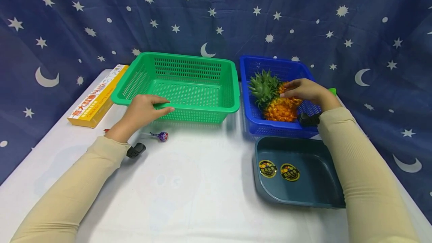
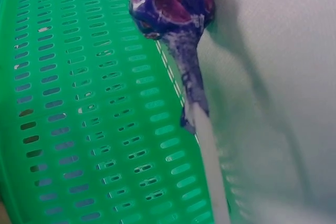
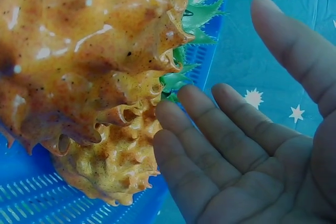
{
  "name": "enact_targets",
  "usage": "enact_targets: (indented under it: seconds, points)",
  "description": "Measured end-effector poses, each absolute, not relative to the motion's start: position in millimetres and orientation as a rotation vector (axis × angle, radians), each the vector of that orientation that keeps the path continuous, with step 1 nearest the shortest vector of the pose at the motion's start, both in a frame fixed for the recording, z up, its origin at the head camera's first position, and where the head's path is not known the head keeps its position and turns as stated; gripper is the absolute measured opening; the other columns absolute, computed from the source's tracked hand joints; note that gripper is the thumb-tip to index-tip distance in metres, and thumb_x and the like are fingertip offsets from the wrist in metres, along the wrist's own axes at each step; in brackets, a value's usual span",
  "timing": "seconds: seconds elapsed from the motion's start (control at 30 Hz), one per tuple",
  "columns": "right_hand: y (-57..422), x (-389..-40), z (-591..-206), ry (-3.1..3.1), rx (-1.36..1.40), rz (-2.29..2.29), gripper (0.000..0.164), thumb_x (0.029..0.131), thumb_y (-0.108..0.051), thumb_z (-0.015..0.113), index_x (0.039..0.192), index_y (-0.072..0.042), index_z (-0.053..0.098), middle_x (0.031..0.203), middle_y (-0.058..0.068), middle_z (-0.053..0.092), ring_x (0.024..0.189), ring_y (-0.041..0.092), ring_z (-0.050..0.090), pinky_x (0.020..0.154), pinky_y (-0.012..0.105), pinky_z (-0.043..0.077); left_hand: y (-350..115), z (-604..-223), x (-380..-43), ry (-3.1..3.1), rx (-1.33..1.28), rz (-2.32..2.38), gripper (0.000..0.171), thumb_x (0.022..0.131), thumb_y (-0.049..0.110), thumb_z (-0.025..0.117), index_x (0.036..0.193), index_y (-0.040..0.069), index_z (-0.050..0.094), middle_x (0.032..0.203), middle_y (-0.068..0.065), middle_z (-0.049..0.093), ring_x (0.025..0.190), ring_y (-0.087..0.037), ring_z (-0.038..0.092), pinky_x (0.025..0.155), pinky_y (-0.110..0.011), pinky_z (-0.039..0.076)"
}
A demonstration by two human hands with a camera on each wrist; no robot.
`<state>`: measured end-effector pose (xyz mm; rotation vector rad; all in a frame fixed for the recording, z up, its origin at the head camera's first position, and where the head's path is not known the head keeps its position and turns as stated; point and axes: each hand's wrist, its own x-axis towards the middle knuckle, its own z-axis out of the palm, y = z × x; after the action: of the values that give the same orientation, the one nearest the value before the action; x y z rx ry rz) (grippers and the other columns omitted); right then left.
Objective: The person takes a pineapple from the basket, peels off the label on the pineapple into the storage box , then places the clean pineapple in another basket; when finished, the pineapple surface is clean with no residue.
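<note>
My left hand point(image 1: 143, 111) is at the near left rim of a green basket point(image 1: 189, 106), thumb and forefinger extended and apart; whether it touches the rim I cannot tell. On the table below lies a purple-wrapped lollipop point(image 1: 163, 136), large in the left wrist view, where its white stick point(image 2: 212, 171) runs downward. My right hand point(image 1: 305, 91) is over a blue basket point(image 1: 251, 117) that holds two glossy pineapples, one in front point(image 1: 281, 111) and one behind point(image 1: 284, 86). In the right wrist view its fingers are straight beside a pineapple point(image 3: 84, 40), gripping nothing.
A yellow and white pasta box point(image 1: 98, 100) lies left of the green basket. The dark teal tub point(image 1: 300, 194) with two round stickers stands before the blue basket. Something red point(image 1: 106, 130) shows by my left wrist. A starry blue curtain point(image 1: 189, 18) hangs behind the white table point(image 1: 202, 198).
</note>
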<state>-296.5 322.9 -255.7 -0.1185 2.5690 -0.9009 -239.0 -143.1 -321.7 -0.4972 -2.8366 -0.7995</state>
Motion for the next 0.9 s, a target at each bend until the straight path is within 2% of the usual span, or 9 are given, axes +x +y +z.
enact_targets:
  seconds: [0.2,0.4,0.9]
  points:
    - [322.3,-296.0,-257.0,2.572,-0.141,-0.922,0.073,0.090,-0.035,0.058,0.142,0.004,0.025,0.140,0.028,0.033,0.125,0.043,0.037,0.107,0.054,0.028,-142.5,-322.6,-239.8,-2.845,-0.497,-0.813,0.048,0.083,0.041,0.066,0.115,0.006,0.066,0.122,-0.016,0.060,0.120,-0.037,0.048,0.100,-0.052,0.038]
    - [320.5,-294.5,-256.7,2.572,-0.152,-0.918,0.072,0.091,-0.036,0.057,0.143,0.003,0.026,0.142,0.027,0.032,0.127,0.042,0.035,0.108,0.055,0.026,-141.8,-319.6,-241.3,-2.858,-0.466,-0.894,0.047,0.085,0.042,0.062,0.117,0.008,0.065,0.124,-0.017,0.058,0.123,-0.038,0.045,0.100,-0.055,0.037]
    - [310.3,-290.0,-254.4,2.597,-0.149,-0.916,0.079,0.091,-0.049,0.048,0.147,-0.003,0.017,0.148,0.025,0.023,0.132,0.043,0.027,0.107,0.059,0.022,-136.0,-310.1,-251.1,-2.943,-0.410,-0.790,0.061,0.085,0.058,0.052,0.128,0.014,0.057,0.130,-0.018,0.053,0.118,-0.039,0.049,0.089,-0.054,0.044]
